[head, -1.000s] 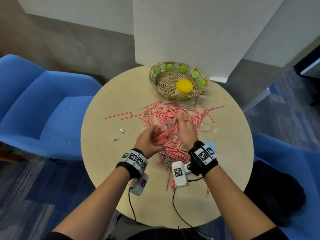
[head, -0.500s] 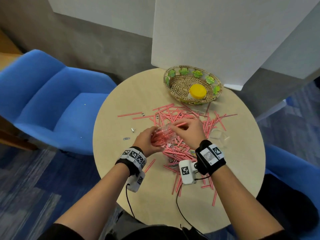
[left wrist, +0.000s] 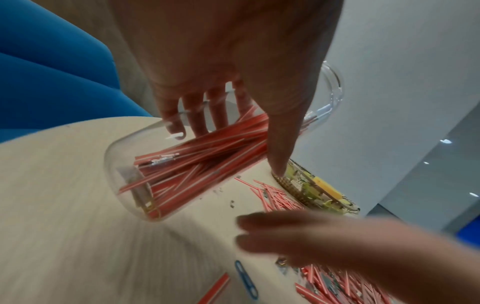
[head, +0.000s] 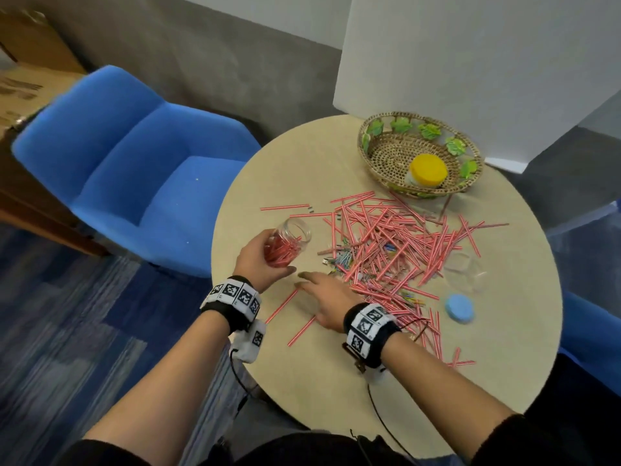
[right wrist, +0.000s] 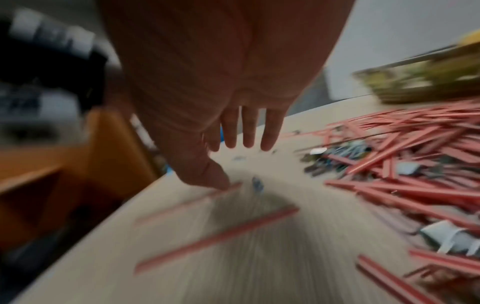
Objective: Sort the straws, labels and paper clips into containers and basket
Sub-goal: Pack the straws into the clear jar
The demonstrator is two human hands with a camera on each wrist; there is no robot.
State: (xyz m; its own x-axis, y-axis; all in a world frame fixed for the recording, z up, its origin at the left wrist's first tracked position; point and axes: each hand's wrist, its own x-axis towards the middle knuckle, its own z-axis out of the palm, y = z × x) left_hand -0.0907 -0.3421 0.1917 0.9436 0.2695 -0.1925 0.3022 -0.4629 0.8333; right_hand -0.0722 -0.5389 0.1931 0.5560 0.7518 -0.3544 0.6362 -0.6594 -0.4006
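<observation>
**Straw sorting: the jar held tilted while the free hand reaches for strays.**
The clear jar (head: 288, 242), part-filled with red-striped straws (left wrist: 205, 156), is gripped in the left hand (head: 265, 260) and tipped on its side with its mouth pointing away from the person, likely so that long straws slide in lengthwise. The right hand (head: 327, 297), fingers straight and holding nothing, lies just beside the left, over two loose straws (head: 280, 306); the main straw pile (head: 396, 250) lies beyond and to its right, and the basket (head: 366, 142) lies further beyond. The left wrist view alone shows a blue paper clip (left wrist: 245, 277) under the right hand's fingertips (left wrist: 242, 222); the right wrist view is motion-blurred. Only the head view shows a second clear container (head: 465, 272) and blue lid (head: 459, 307) on the tabletop (head: 302, 381) to the right.
</observation>
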